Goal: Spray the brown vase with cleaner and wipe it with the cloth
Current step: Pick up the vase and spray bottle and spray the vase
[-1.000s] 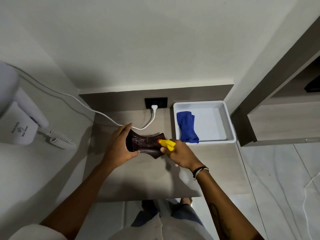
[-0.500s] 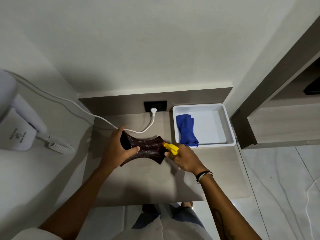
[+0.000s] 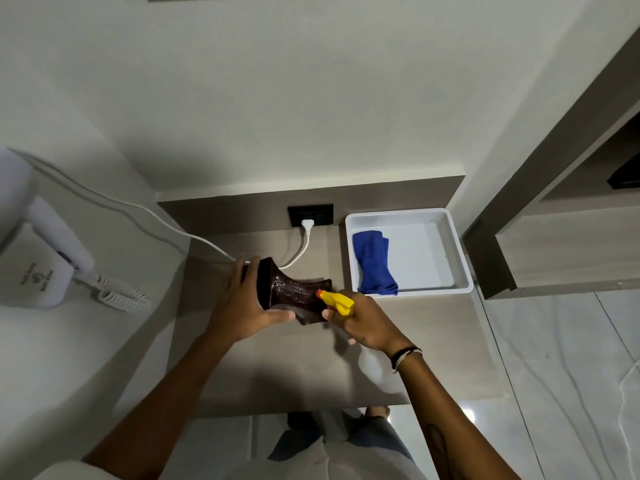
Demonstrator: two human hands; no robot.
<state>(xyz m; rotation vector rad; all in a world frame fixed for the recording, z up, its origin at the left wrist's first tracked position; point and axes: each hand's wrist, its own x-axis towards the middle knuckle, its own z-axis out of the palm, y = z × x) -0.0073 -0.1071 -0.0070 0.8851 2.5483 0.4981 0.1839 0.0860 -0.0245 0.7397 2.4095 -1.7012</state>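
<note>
The brown vase [image 3: 294,296] lies on its side above the wooden counter [image 3: 311,368], a dark, waisted piece with a wet-looking surface. My left hand [image 3: 242,306] grips its wide left end. My right hand [image 3: 363,327] holds a spray bottle [image 3: 337,301] whose yellow head with an orange nozzle points at the vase's right end, almost touching it. The pale bottle body shows below my wrist. The blue cloth [image 3: 374,265] lies folded in a white tray [image 3: 453,258] at the back right of the counter.
A white cable [image 3: 194,237] runs from a wall-mounted hair dryer [image 3: 38,258] on the left to a black socket [image 3: 310,214] behind the vase. A wooden shelf unit [image 3: 568,251] stands to the right. Below lies a marble floor.
My left hand has turned the vase, so its wide left end now faces up more. The spray head has stayed close to the vase's right end.
</note>
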